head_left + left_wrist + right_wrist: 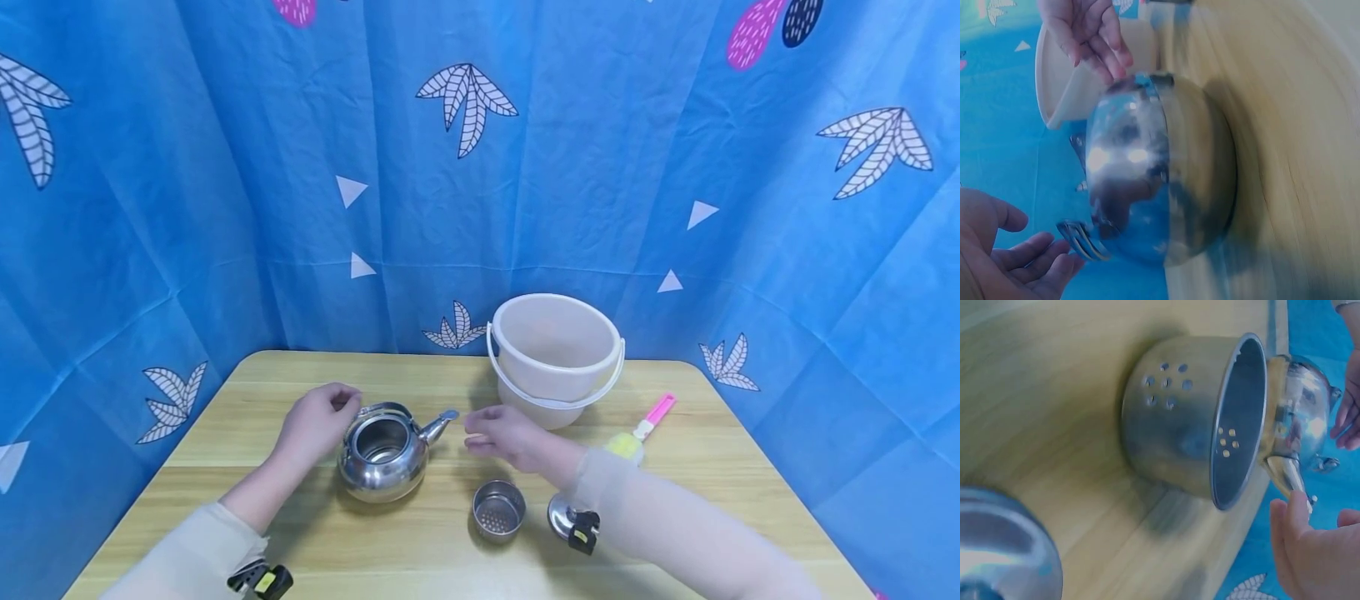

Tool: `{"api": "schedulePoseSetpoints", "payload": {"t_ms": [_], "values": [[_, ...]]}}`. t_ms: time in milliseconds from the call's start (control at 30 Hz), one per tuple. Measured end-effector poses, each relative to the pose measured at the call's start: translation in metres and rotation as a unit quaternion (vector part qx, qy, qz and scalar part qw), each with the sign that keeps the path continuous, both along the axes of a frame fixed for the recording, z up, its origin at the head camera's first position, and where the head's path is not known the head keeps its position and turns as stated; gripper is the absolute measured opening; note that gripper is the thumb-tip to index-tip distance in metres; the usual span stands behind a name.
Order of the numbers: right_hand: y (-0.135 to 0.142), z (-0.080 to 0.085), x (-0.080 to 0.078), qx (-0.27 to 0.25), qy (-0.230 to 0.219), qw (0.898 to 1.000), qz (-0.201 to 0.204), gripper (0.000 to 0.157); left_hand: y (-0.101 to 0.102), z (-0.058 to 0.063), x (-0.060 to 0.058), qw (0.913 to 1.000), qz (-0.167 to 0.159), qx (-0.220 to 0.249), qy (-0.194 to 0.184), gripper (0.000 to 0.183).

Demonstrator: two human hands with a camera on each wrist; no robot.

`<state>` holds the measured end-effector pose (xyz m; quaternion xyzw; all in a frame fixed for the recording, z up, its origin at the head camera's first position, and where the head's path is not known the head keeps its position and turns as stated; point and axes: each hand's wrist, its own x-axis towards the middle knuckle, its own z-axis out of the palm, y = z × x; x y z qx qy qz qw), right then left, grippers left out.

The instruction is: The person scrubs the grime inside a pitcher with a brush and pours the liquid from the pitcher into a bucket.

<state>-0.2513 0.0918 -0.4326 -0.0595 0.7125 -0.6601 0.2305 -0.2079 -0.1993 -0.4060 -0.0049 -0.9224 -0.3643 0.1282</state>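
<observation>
A shiny steel teapot (pixel 382 457) stands lidless on the table, its spout (pixel 437 427) pointing right. My left hand (pixel 318 421) is beside the teapot's left rim, close to the folded handle. In the left wrist view its thumb and loosely bent fingers (pixel 1029 259) are apart, with nothing between them. On the other side, my right hand (pixel 510 437) hovers just past the spout tip, fingers relaxed and holding nothing. A perforated steel strainer cup (pixel 1179 419) sits upright below my right hand. The round steel lid (pixel 1007 550) lies near it, partly hidden by my right sleeve in the head view.
Behind my right hand stands a white bucket (pixel 555 379) with its handle hanging in front. A brush with a pink handle (pixel 660 410) and yellow head lies right of the bucket, partly covered by my arm. A blue patterned curtain (pixel 465 208) surrounds the wooden table (pixel 420 558).
</observation>
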Motion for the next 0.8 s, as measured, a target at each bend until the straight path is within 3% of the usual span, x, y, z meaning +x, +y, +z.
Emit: {"api": "schedulePoseSetpoints", "payload": {"t_ms": [367, 800], "values": [[0.024, 0.014, 0.004, 0.025, 0.026, 0.999, 0.035, 0.041, 0.027, 0.015, 0.013, 0.9996, -0.020, 0.017, 0.010, 0.032], [0.055, 0.041, 0.004, 0.094, 0.091, 0.988, 0.087, 0.046, 0.051, 0.025, 0.017, 0.9976, -0.053, 0.045, 0.006, 0.030]]}}
